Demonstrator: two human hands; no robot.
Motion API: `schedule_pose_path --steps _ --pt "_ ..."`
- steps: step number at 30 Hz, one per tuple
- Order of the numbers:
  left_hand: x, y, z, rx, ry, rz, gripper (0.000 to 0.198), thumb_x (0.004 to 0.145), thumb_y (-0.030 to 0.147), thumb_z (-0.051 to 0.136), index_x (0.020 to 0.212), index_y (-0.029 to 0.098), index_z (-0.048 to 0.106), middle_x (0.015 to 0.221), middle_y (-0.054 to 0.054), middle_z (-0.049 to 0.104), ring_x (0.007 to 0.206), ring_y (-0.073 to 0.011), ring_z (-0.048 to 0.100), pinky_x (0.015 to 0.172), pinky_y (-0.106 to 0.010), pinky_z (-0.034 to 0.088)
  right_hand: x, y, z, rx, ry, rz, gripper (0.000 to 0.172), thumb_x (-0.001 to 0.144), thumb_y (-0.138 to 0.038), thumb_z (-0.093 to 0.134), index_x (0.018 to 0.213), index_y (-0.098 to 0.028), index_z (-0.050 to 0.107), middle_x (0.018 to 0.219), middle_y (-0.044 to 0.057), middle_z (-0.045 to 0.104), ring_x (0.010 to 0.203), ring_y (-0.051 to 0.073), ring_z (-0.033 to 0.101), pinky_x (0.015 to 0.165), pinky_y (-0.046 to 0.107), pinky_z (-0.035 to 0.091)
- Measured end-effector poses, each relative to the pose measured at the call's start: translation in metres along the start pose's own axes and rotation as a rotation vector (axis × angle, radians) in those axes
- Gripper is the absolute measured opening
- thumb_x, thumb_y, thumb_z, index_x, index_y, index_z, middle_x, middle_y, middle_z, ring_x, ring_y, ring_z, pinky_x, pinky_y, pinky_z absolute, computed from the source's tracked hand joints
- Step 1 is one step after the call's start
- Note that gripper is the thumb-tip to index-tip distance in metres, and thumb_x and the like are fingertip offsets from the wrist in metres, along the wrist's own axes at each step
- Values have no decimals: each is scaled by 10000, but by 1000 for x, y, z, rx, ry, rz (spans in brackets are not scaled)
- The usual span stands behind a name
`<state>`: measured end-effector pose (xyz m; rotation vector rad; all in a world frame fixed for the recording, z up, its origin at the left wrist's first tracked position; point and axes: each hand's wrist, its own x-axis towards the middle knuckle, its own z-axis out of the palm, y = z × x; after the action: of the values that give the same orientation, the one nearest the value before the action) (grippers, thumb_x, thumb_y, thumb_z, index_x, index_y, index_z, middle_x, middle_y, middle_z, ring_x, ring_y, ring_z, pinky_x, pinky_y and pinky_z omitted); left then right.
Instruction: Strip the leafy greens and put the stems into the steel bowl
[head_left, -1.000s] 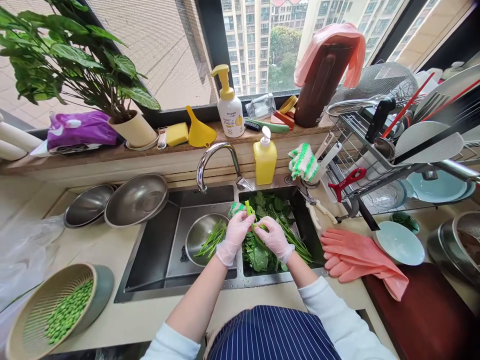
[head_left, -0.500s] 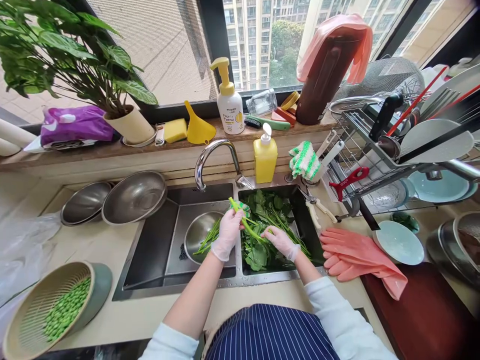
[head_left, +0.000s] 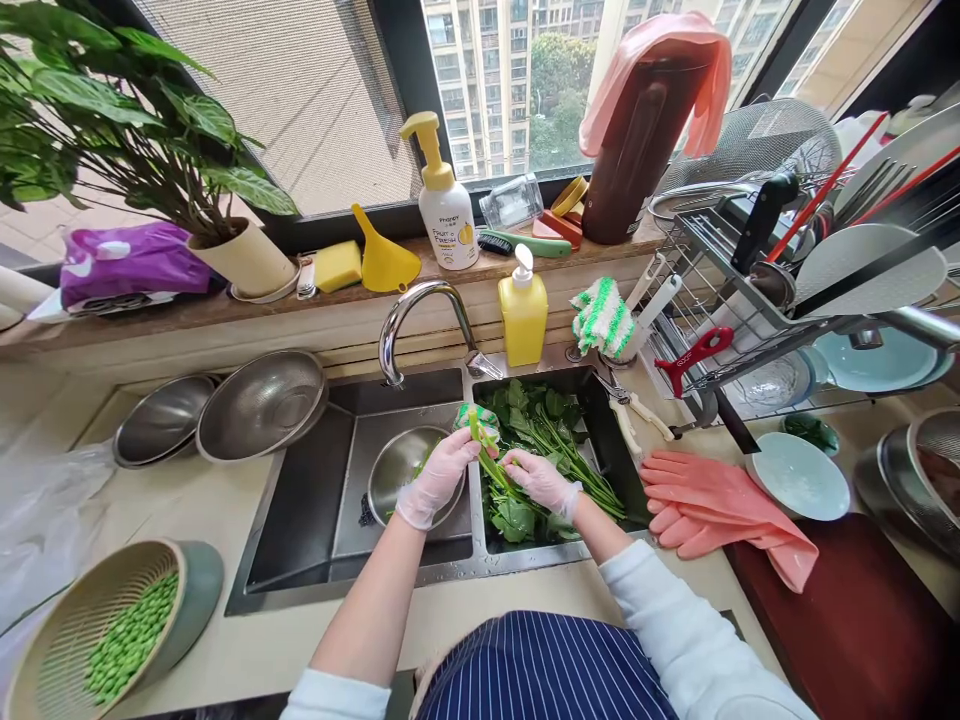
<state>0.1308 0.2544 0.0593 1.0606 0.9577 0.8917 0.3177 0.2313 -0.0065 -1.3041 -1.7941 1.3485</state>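
Both my hands wear clear thin gloves. Fingers of my left hand (head_left: 435,480) are closed round a green leafy-vegetable stem (head_left: 486,458), over the divider between two sink basins. My right hand (head_left: 544,483) pinches the same stem lower down, above the right basin. Beneath it, wet leafy greens (head_left: 551,408) with long stems fill much of that basin. In the left basin, partly behind my left hand, sits a steel bowl (head_left: 390,463); stems in it are mostly hidden. A green-and-white cloth (head_left: 466,412) lies on the divider just beyond my fingers.
A curved faucet (head_left: 427,288) rises behind the sink, beside a yellow soap bottle (head_left: 523,318). Pink rubber gloves (head_left: 724,515) and a dark red board (head_left: 862,610) lie to the right, below a dish rack (head_left: 690,290). At left stand steel bowls (head_left: 262,405) and a basket of green beans (head_left: 176,610).
My left hand has moved slightly left and down, and my right hand a little left. The held stem looks shorter and sits lower between them. The view has shifted slightly.
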Motion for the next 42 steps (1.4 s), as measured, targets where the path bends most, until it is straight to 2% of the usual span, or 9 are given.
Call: schedule_pose_path --steps 7,12,16,19,24,28,36,39,42 --pt "-5 -18 -6 -104 155 -24 323 770 433 641 926 152 668 826 -75 678 768 -184 613 765 -326 483 -7 14 -7 -88 -37 81 156 826 -266 513 769 -228 652 644 -37 562 602 121 461 617 236 344" --pt "-8 -32 8 124 198 -201 285 683 409 706 823 167 651 808 -30 652 683 -146 569 646 -260 459 -9 22 -2 -120 55 140 123 811 -234 527 711 -221 596 661 -25 542 611 125 439 619 245 324" --pt "-7 -43 17 324 291 -131 182 733 356 638 731 175 623 655 18 594 605 -126 518 633 -247 427 -3 32 2 -100 191 222 187 850 -237 400 743 -224 552 691 -12 540 630 136 458 613 250 338" --pt "-6 -44 16 413 290 -92 125 737 300 620 744 176 632 687 9 618 646 -137 538 682 -256 430 1 33 -1 -67 247 233 285 882 -249 284 797 -212 553 732 5 559 674 149 499 635 262 376" --pt "-2 -35 15 393 173 -68 138 726 276 608 817 180 648 821 -25 666 760 -169 585 774 -288 442 1 14 2 -22 101 96 235 873 -326 409 863 -214 615 842 5 638 765 151 557 717 259 422" --pt "2 -32 19 428 157 -84 191 706 303 643 846 177 676 822 -43 681 766 -188 596 767 -303 451 3 4 7 -66 37 46 203 839 -276 489 953 -253 656 891 14 666 786 171 561 717 263 408" --pt "3 -37 28 533 263 -113 172 737 344 616 736 175 646 631 5 617 585 -140 529 602 -258 417 17 18 1 -103 70 126 267 889 -245 383 824 -223 640 734 7 599 681 148 499 652 254 387" --pt "0 -34 22 434 291 -172 190 752 363 612 760 174 629 632 23 603 555 -119 520 563 -235 410 9 32 -10 -101 38 150 294 891 -218 344 805 -198 624 722 10 575 694 143 499 668 253 398" --pt "1 -31 13 268 413 -242 189 726 352 654 776 172 629 653 18 615 536 -109 531 532 -221 425 -9 41 -15 -109 -37 162 292 901 -240 335 815 -189 609 765 4 581 728 137 514 694 253 404"
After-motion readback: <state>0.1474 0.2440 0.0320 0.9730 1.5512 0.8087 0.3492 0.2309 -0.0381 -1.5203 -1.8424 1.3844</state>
